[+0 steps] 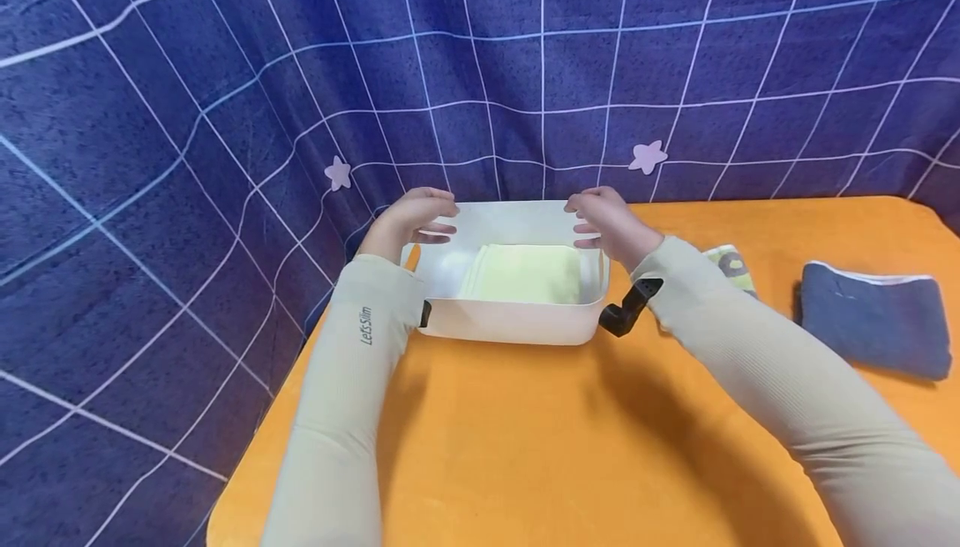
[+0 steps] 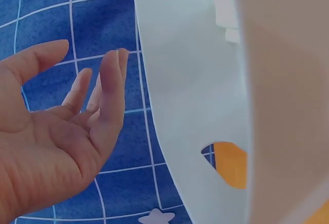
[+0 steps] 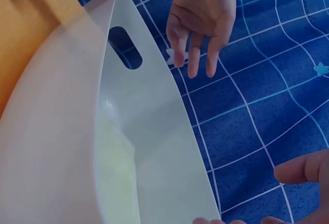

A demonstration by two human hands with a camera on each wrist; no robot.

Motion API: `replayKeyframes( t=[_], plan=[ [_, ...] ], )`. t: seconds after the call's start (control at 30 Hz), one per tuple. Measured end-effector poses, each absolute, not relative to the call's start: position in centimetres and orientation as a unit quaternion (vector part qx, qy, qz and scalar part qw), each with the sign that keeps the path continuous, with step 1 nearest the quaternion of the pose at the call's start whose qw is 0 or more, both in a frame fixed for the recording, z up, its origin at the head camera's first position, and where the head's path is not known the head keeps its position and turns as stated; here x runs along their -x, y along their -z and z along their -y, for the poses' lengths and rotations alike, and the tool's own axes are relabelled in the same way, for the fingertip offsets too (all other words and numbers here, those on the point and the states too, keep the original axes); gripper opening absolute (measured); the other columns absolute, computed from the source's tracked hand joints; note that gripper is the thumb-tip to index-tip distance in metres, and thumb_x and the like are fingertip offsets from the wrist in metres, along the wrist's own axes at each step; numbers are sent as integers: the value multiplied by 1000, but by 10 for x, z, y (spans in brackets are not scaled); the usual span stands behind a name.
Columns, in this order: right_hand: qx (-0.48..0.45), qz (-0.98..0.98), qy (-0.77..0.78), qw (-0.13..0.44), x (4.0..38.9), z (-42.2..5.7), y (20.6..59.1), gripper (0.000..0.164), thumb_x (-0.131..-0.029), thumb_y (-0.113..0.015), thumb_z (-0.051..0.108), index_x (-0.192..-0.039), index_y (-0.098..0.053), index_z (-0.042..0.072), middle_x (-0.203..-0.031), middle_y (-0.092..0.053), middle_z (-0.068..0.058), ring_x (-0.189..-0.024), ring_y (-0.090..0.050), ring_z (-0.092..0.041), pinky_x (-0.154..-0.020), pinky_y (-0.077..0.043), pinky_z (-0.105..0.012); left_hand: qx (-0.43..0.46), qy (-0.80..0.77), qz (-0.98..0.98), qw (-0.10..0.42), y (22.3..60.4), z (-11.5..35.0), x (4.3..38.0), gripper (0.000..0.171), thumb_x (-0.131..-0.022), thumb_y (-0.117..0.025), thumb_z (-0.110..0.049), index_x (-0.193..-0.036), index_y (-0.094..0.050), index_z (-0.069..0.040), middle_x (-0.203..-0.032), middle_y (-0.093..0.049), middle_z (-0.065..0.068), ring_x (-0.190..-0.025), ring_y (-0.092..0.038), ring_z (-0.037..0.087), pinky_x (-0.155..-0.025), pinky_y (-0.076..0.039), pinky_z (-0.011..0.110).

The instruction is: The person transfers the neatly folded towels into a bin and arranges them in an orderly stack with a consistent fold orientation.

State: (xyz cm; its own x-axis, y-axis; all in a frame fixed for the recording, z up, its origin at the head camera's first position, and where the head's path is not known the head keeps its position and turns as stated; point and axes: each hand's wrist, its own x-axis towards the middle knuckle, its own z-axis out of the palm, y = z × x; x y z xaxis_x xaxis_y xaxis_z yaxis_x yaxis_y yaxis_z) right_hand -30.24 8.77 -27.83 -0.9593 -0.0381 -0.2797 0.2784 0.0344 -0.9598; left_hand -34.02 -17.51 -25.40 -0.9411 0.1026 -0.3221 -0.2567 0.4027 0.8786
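A white plastic bin (image 1: 510, 322) with oval handle holes stands on the orange surface. A folded pale yellow cloth (image 1: 528, 273) lies inside it, toward the right. Above the bin's left end is my left hand (image 1: 416, 218), its fingers loosely bent. My right hand (image 1: 606, 222) hovers over the right end in the same pose. In the left wrist view the left hand (image 2: 72, 131) stands apart from the bin wall (image 2: 175, 80), with nothing in its grasp. The right wrist view shows the left hand (image 3: 203, 13) too, while the right hand is partly cut off there.
Right of the bin, a patterned yellow-grey cloth (image 1: 729, 268) is partly hidden by my right arm. Farther right lies a folded dark blue-grey cloth (image 1: 873, 318). A blue gridded curtain (image 1: 585, 72) with star shapes hangs behind and to the left of the orange table (image 1: 510, 439).
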Motion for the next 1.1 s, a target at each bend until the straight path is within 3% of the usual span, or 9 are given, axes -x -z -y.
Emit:
replayKeyframes(
  t=[0.17,0.77,1.1],
  plan=[
    [-81,-707,694,112,300,-86,277,47,-92,-45,13,-136,-32,0,-136,-32,-20,-119,-41,-36,-94,-43,-46,52,-564,-808,160,257,172,337,48,-90,-56,-8,-135,-40,-7,-132,-48,12,-111,-55,31,-84,-50,34],
    [-85,-698,704,99,293,-93,274,47,-91,-45,9,-134,-30,0,-132,-34,-19,-118,-42,-37,-93,-44,-44,50,-596,-788,148,260,169,331,45,-91,-58,-10,-134,-45,-9,-132,-48,8,-113,-54,29,-85,-50,32],
    [-85,-691,713,80,286,-102,266,46,-88,-46,7,-131,-33,1,-120,-37,-14,-112,-44,-34,-90,-47,-42,38,-609,-778,151,252,159,330,44,-90,-58,-8,-133,-46,-9,-129,-49,9,-110,-56,28,-85,-50,31]
  ],
)
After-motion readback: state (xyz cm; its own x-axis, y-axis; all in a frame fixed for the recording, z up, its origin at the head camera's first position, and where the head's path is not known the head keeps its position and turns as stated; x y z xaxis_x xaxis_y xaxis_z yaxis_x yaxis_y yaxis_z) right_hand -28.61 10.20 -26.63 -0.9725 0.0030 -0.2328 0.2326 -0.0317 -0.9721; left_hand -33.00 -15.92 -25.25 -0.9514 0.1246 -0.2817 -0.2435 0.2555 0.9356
